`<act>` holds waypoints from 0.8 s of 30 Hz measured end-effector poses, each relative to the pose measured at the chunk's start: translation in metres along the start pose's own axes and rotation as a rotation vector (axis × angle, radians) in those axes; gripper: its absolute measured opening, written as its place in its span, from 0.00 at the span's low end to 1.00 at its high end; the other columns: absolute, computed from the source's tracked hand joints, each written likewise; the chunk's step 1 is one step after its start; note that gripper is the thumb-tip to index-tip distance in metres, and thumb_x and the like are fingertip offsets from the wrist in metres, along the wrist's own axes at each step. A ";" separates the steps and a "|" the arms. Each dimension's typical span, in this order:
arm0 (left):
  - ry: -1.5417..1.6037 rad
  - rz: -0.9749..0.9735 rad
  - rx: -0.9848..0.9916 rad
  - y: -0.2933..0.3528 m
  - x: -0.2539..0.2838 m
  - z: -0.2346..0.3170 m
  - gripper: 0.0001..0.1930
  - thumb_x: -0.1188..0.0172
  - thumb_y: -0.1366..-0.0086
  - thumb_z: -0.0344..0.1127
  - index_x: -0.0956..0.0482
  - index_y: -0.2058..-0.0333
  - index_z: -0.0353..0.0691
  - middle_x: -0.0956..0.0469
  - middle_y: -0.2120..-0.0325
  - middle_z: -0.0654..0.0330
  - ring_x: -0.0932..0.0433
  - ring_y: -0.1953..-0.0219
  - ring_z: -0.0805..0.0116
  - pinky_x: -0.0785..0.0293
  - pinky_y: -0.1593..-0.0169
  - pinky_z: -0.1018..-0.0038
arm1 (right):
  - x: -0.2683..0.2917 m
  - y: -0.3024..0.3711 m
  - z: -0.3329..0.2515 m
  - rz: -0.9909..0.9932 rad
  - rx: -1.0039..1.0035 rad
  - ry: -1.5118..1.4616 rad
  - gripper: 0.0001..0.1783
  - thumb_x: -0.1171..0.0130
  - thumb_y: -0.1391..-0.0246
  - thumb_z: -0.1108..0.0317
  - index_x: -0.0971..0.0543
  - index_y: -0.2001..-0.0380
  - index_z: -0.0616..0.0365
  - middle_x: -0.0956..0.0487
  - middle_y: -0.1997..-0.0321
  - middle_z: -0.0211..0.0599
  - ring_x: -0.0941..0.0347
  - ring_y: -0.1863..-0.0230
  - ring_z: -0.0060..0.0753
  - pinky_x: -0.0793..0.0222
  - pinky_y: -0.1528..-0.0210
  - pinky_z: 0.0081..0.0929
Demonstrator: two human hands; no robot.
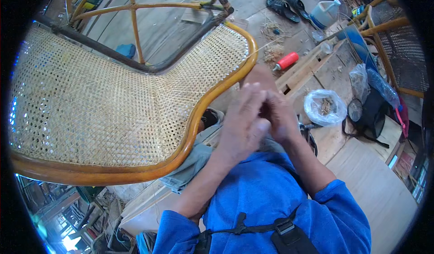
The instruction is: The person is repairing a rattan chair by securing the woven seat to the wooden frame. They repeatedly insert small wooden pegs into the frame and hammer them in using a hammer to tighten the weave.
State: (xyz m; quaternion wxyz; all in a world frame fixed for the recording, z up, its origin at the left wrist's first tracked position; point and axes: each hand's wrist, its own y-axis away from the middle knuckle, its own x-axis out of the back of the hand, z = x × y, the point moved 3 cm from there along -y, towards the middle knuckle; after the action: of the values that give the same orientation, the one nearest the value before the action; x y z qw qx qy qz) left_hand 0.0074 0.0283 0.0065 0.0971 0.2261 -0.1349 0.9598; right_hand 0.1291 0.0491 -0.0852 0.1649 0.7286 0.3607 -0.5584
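cane chair [104, 114] runs lengthwise leftward; right of its rim [199, 107], nearer left hand [237, 126] overlaps right hand [282, 118]; whether grasping anything, cannot tell.

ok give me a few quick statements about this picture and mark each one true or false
1. The left hand and right hand are close together. True.
2. The woven panel has a plain white rim. False: the woven panel has a glossy orange-brown rim.
3. The red bottle is standing upright. False: the red bottle lies on its side.
4. A clear plastic bag to the right of the hands has small scraps in it. True.
5. The dark sandals are to the right of the white jug in the picture. False: the dark sandals are to the left of the white jug.
6. The person wears a blue shirt. True.
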 end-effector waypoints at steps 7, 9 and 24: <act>-0.494 0.047 0.241 0.037 0.001 -0.096 0.22 0.50 0.38 0.42 0.30 0.49 0.35 0.38 0.44 0.45 0.43 0.39 0.48 0.52 0.37 0.54 | -0.048 -0.007 0.022 0.782 -0.220 0.248 0.18 0.54 0.38 0.57 0.24 0.58 0.60 0.24 0.58 0.33 0.30 0.64 0.24 0.34 0.61 0.17; -0.365 0.161 0.351 0.064 0.010 -0.117 0.18 0.47 0.40 0.38 0.27 0.54 0.34 0.35 0.46 0.45 0.39 0.41 0.49 0.47 0.38 0.59 | -0.045 0.016 -0.003 0.743 -0.212 0.718 0.17 0.50 0.41 0.58 0.23 0.60 0.62 0.24 0.57 0.34 0.30 0.61 0.22 0.33 0.58 0.23; -0.097 0.117 0.538 0.082 -0.001 -0.129 0.14 0.45 0.40 0.31 0.27 0.57 0.32 0.27 0.54 0.49 0.29 0.50 0.56 0.34 0.46 0.68 | 0.059 0.173 -0.161 1.240 -0.581 2.340 0.11 0.50 0.50 0.67 0.22 0.66 0.58 0.22 0.65 0.51 0.26 0.61 0.55 0.32 0.59 0.44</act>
State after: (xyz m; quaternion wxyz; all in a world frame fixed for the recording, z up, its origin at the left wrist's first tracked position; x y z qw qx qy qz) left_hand -0.0648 -0.0103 -0.1233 -0.0287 0.2814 0.1073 0.9531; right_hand 0.3704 0.0538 -0.1163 0.1331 0.7530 0.0073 0.6443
